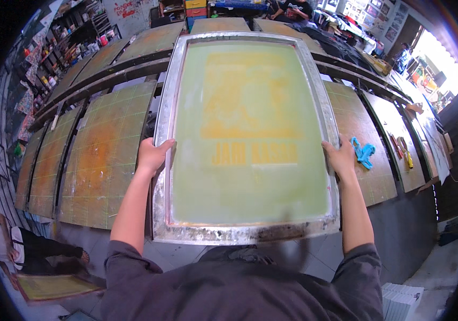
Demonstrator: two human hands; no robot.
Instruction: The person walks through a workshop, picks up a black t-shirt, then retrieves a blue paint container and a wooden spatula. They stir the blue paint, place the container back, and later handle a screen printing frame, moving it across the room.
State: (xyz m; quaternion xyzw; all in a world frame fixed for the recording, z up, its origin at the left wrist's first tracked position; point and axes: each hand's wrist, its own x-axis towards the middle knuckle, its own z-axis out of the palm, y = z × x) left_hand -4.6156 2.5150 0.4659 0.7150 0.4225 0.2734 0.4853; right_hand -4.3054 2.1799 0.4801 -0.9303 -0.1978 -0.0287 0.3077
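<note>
A large screen-printing frame (249,192) fills the middle of the view, its metal border worn and stained. Pale green emulsion covers its mesh, which carries a yellowish stencil with a picture block and lettering. My left hand (152,155) grips the left side of the border, thumb on top. On the opposite side my right hand (340,156) grips it the same way. The frame reaches out from near my body over the printing table, covering part of it. Whether it rests on anything is hidden. Just right of my right hand lies a crumpled blue cloth (363,152).
Printing boards (104,160) with orange stains run left and right along dark rails (108,78). Red-handled and yellow-handled tools (403,151) lie on a right board. A person (32,248) is at lower left by another screen (56,287). Bottles crowd the left shelves (52,76).
</note>
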